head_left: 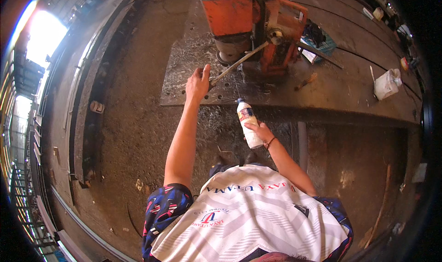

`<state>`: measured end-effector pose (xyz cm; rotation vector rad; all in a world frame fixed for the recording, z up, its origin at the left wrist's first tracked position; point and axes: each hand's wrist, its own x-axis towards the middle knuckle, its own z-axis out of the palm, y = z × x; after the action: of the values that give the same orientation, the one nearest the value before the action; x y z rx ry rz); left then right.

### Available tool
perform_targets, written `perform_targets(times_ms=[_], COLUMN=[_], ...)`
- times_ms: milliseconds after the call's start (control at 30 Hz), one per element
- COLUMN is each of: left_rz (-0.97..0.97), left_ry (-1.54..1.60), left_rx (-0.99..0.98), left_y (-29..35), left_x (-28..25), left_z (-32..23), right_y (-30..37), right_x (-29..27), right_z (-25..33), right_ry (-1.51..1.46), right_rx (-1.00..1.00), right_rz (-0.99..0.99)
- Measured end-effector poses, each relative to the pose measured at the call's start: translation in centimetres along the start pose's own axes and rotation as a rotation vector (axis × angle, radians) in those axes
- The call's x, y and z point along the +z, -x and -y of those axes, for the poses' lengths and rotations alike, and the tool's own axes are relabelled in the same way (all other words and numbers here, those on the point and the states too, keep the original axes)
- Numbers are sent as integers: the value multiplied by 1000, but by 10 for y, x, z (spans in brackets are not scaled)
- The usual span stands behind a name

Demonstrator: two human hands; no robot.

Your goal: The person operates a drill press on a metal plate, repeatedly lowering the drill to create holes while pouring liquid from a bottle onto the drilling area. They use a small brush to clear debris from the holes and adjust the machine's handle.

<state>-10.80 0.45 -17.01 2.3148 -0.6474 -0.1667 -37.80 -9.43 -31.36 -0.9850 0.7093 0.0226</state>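
Beside the lever (pixel 241 62) tip: left hand (pixel 198 83) reached; whether it gripped, couldn't tell.
In the right hand (pixel 261 132): bottle (pixel 245 116) tilted, fingers wrapped its lower half.

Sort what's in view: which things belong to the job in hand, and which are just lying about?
Seemingly part of the job:
bottle, in the right hand
lever, by the left hand
orange machine
plate with holes

Seemingly lying about:
brush-like thing
white jug
pale container, at left

White jug (pixel 388 84), small pale tub (pixel 96 107)
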Motion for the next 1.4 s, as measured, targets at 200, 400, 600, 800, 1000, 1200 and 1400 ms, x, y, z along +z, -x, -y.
perform_targets(times_ms=[200,400,600,800,1000,1200,1400], left_rz=[-52,-122,-55,-88,-78,-73,-58], left_ry=[-44,-35,0,0,9,3,21], left_rx=[13,54,31,53,59,51,19], left_y=[6,5,4,0,-1,-4,-2], left_x=[-2,3,0,6,10,13,10], left_z=[-3,3,-9,7,10,16,12], right_y=[3,2,0,0,10,9,7], right_x=[0,1,-2,-7,-1,-3,-6], right_z=[3,4,-2,-18,-12,-13,-13], right_ry=[3,-63,44,-117,-117,-99,-144], right_rx=[-41,-193,-248,-73,-91,-123,-48], right_rz=[6,100,106,197,137,127,161])
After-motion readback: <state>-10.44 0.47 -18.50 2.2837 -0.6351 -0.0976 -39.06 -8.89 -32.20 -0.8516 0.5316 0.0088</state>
